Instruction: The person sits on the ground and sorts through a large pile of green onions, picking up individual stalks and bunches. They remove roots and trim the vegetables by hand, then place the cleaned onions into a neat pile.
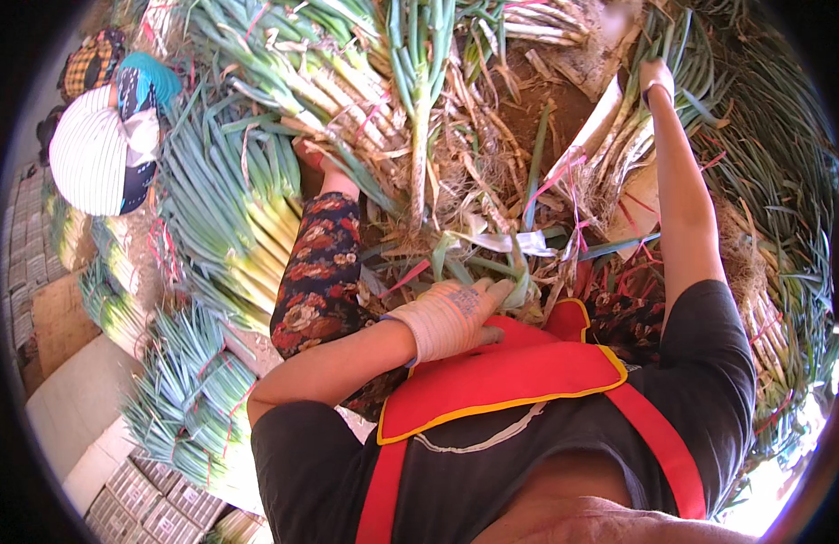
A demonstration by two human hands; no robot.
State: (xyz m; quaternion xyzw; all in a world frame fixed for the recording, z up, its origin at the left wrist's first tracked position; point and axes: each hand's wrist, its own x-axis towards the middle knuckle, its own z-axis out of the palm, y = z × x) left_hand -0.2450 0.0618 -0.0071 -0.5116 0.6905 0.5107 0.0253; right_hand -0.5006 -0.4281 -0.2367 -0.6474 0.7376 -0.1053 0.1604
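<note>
My left hand (453, 316), in a pale knitted glove with a printed patch, lies over the red apron (501, 377) at my lap. Its thumb stands apart from the fingers, and the fingertips are beside torn green leaf strips (521, 282). My right hand (656, 76) reaches far forward to the leafy part of a bunch of long green onions (623, 143). Its fingers are hidden, so their grip does not show. One green onion (421, 136) with a pale stem and roots towards me lies in front of me, over a litter of dry husks and roots (474, 177).
Cleaned green onions (249, 211) lie stacked at the left, near my knee. Tied bundles (195, 401) stand behind them. Uncleaned green onions (766, 156) are heaped along the right. Pink ties (637, 224) are strewn ahead. Another person (103, 146) bends down at the upper left.
</note>
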